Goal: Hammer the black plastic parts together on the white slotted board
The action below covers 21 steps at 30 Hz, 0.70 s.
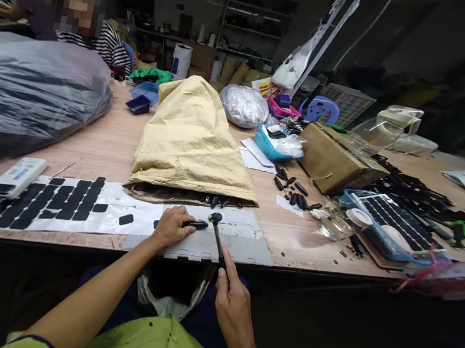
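Observation:
My left hand point(173, 228) is closed around one end of a small black cylindrical part point(199, 224), which lies sideways over a grey board point(242, 242) at the table's front edge. In my right hand point(233, 294) is the handle of a hammer point(218, 237). Its dark round head stands just above and right of the black part's free end; whether they touch I cannot tell. Beyond both hands lies a large yellow sack point(197, 144), its mouth towards me, with several small black parts showing at the opening.
Left of my hands, a white sheet point(109, 224) carries rows of black stickers, beside a white device point(18, 178). A big grey plastic bag point(25, 95) fills the far left. To the right are loose black parts point(297, 200), a cardboard box point(330, 155) and a blue tray point(389, 226).

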Available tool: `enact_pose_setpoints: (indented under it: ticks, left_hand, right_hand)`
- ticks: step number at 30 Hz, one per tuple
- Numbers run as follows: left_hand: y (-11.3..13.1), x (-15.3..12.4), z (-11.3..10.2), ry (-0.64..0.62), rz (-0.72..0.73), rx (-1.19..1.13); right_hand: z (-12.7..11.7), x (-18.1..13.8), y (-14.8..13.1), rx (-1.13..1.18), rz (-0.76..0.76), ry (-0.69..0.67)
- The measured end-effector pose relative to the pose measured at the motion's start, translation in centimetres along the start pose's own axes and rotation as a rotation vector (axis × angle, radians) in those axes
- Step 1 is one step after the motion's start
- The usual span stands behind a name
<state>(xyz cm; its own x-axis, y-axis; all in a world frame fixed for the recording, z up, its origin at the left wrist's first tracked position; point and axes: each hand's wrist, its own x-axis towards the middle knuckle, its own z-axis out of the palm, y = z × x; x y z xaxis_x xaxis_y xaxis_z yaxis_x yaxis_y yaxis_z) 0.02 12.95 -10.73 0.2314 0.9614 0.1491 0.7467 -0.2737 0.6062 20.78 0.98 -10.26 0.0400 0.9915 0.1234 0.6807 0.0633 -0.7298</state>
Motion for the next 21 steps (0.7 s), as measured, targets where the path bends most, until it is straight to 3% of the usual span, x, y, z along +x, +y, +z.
enact_pose_setpoints:
  ticks: [17,21]
  left_hand:
    - [0.0,0.0,0.1,-0.003,-0.007,0.001]
    - [0.1,-0.1,0.1,0.01,-0.016,-0.008]
  right_hand:
    - [1.5,-0.7,-0.8,0.035,-0.015,-0.151]
    - [0.8,-0.3,-0.3,0.003,0.038,-0.098]
